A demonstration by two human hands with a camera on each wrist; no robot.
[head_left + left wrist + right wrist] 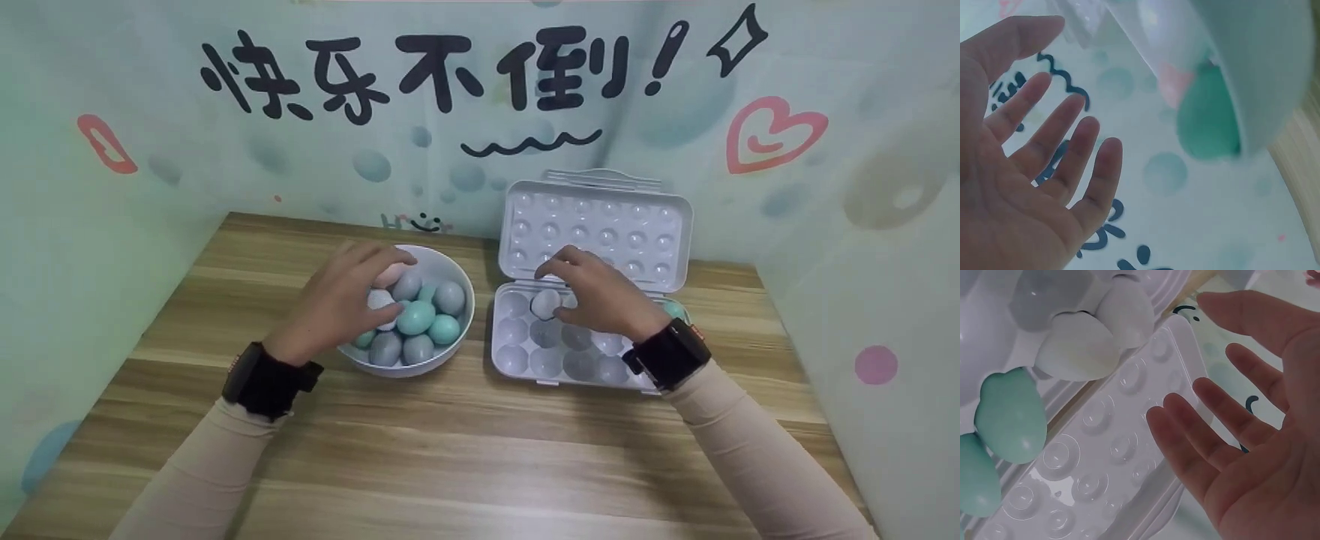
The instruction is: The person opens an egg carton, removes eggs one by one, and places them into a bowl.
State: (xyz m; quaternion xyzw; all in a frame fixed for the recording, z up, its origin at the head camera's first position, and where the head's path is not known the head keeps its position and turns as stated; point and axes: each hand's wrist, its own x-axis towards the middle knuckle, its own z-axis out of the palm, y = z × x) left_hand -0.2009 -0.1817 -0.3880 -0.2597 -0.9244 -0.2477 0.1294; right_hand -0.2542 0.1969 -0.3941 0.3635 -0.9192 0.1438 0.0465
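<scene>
My left hand hovers over the left part of a white bowl, thumb and fingers spread and holding nothing. The bowl holds several eggs: mint green ones, grey ones, a pinkish one and a white one partly hidden by the hand. My right hand is above an opened egg carton, its fingers bent loosely around air. Just below its fingertips a white egg sits in a back-row cup. In the right wrist view two white eggs and two green eggs rest in the carton.
The carton's dimpled lid stands raised at the back, near the printed cloth backdrop. Bowl and carton stand side by side on a wood-grain table. Several front cups of the carton hold no egg.
</scene>
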